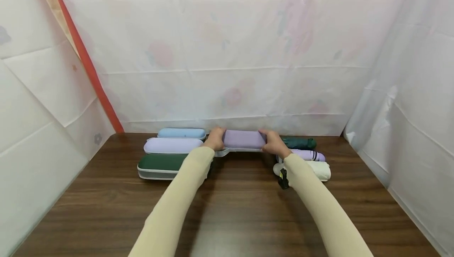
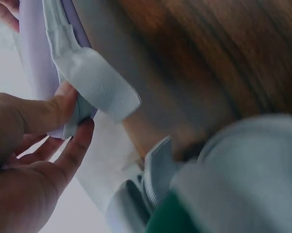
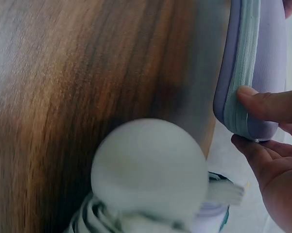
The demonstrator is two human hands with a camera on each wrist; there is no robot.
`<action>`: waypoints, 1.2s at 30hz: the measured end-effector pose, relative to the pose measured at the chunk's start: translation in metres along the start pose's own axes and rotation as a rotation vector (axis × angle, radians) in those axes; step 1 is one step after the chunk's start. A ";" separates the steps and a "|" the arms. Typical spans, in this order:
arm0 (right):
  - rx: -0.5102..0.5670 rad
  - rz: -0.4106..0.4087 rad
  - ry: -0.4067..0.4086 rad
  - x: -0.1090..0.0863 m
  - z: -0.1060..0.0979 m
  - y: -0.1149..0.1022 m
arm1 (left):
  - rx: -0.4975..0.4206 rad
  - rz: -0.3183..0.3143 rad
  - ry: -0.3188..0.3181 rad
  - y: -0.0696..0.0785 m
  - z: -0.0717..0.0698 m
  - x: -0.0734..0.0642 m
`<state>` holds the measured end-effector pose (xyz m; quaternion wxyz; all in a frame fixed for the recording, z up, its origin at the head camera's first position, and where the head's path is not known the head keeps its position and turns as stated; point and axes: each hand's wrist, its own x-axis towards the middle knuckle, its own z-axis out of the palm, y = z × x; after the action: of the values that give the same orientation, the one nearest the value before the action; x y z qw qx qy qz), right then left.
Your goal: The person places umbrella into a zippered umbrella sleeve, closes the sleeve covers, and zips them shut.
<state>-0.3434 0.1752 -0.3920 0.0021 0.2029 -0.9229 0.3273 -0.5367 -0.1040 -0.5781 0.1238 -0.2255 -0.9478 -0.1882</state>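
A purple zippered case (image 1: 244,140) is held between my two hands near the back edge of the table. My left hand (image 1: 214,138) grips its left end; in the left wrist view the thumb and fingers pinch the corner beside a pale grey strap (image 2: 97,80) that hangs out from the zipper. At the other end my right hand (image 1: 274,143) grips the case, its thumb (image 3: 267,103) on the grey zipper band (image 3: 243,68) and its fingers around the corner. In both wrist views the case overlaps the table's back edge.
Left of the case lie a light blue case (image 1: 181,133), a lavender case (image 1: 172,145) and a green case (image 1: 163,162). On the right are folded umbrellas: dark green (image 1: 299,143), purple (image 1: 310,155) and cream (image 1: 320,170). A white sheet (image 1: 227,52) hangs behind the table.
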 end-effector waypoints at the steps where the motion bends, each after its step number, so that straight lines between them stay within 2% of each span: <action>1: -0.034 -0.013 0.001 0.002 0.002 0.001 | 0.005 -0.029 -0.020 -0.012 0.014 0.008; 2: -0.060 -0.026 -0.002 0.003 0.003 0.001 | 0.018 -0.038 -0.013 -0.019 0.022 0.010; 3: -0.076 -0.030 -0.008 0.004 0.005 0.001 | 0.021 -0.041 0.001 -0.018 0.023 0.008; 4: -0.092 -0.034 -0.016 0.005 0.006 0.001 | 0.025 -0.046 0.014 -0.009 0.015 0.002; 5: -0.105 -0.038 -0.025 0.006 0.008 0.001 | 0.022 -0.083 -0.017 0.010 -0.004 -0.009; 6: -0.112 -0.042 -0.035 0.007 0.009 0.001 | 0.013 -0.122 -0.032 0.037 -0.031 -0.023; 7: -0.122 -0.042 -0.047 0.008 0.010 0.000 | -0.015 -0.165 -0.053 0.066 -0.061 -0.039; 10: -0.160 -0.036 -0.076 0.009 0.015 -0.002 | -0.092 -0.286 -0.056 0.159 -0.153 -0.091; 11: -0.168 -0.033 -0.087 0.009 0.017 -0.003 | -0.115 -0.334 -0.069 0.185 -0.182 -0.106; 13: -0.180 -0.017 -0.109 0.009 0.018 -0.006 | -0.135 -0.397 -0.073 0.204 -0.199 -0.116; 15: -0.196 -0.009 -0.126 0.011 0.018 -0.008 | -0.115 -0.432 -0.088 0.207 -0.203 -0.117; 18: -0.247 0.025 -0.189 0.011 0.015 -0.012 | -0.064 -0.474 -0.118 0.190 -0.185 -0.103; 21: -0.319 0.059 -0.287 0.007 0.009 -0.016 | -0.005 -0.449 -0.105 0.195 -0.191 -0.105; 24: -0.377 0.059 -0.352 -0.002 -0.002 -0.019 | 0.042 -0.371 -0.075 0.195 -0.205 -0.109; 27: -0.410 -0.010 -0.344 -0.012 -0.019 -0.020 | 0.063 -0.283 -0.092 0.188 -0.229 -0.114; 30: -0.419 -0.081 -0.335 -0.024 -0.041 -0.023 | 0.030 -0.197 -0.157 0.177 -0.256 -0.123; 32: -0.420 -0.133 -0.317 -0.033 -0.055 -0.023 | -0.023 -0.139 -0.203 0.167 -0.272 -0.132; 36: -0.405 -0.197 -0.277 -0.057 -0.075 -0.020 | -0.079 -0.002 -0.276 0.143 -0.294 -0.158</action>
<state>-0.2937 0.2276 -0.3292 -0.0517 0.3299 -0.9369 0.1032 -0.2877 -0.1676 -0.3213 -0.0172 -0.2530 -0.9479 -0.1928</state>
